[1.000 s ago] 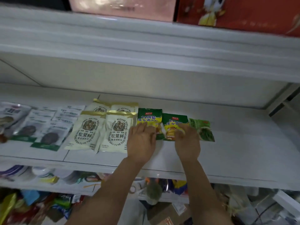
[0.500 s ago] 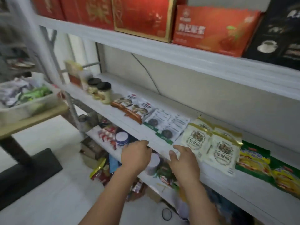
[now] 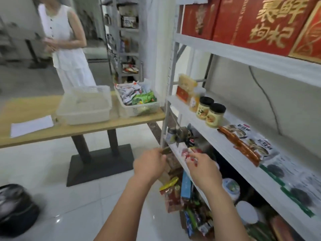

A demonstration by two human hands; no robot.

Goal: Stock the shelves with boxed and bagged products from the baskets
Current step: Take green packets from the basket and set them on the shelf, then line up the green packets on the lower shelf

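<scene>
Loosely curled, apparently empty, the left hand (image 3: pixel 149 166) and right hand (image 3: pixel 204 172) hang at 6 o'clock. Bagged packets (image 3: pixel 137 98) fill the basket (image 3: pixel 139 111) at 11 o'clock. This looks like a restock trip. The next move is to reach there, pinch a packet and carry it to the shelf (image 3: pixel 222 145) at 3 o'clock.

Both bare forearms rise from the bottom of the view toward the left end of the shelf (image 3: pixel 224 141). The left hand (image 3: pixel 150 165) hangs just off that end, back upward, fingers loosely curled and holding nothing. The right hand (image 3: pixel 203 169) is close beside it, below the shelf's front edge, fingers (image 3: pixel 192 156) bent forward, nothing plainly held.
</scene>
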